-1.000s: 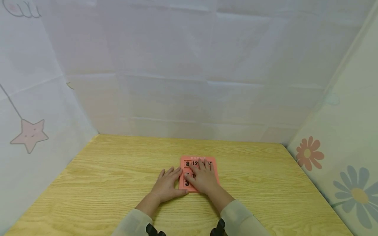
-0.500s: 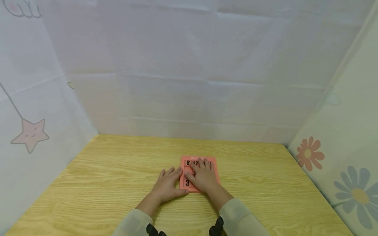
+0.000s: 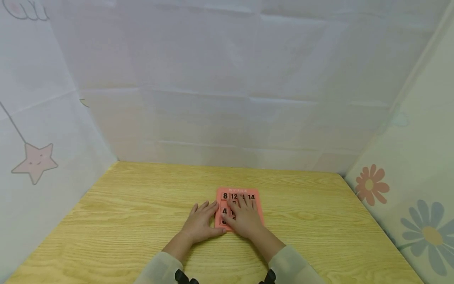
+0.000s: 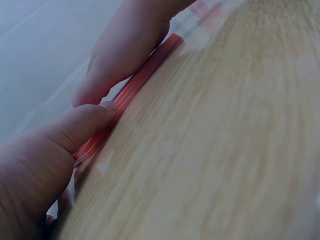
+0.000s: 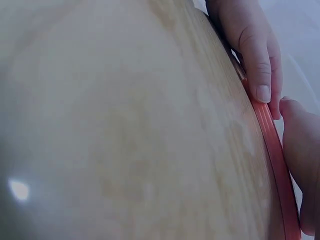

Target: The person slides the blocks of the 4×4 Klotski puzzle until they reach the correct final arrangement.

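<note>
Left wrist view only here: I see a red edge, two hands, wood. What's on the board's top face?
Observer: Black numbers; the far row of the board starts 8, 12.

Operator: Right hand's fingers?

Observer: Head view: the right hand lies spread over the board, covering some numbers.

Operator: Left fingertips?

Observer: At the board's left edge; the left hand lies beside the board.

Both forearms [image 3: 267, 241] reach toward the table's [image 3: 305, 213] far edge. The left hand [image 3: 199, 225] spreads its thumb from its fingers; the right hand [image 3: 245, 220] is palm down, fingers fanned.
</note>
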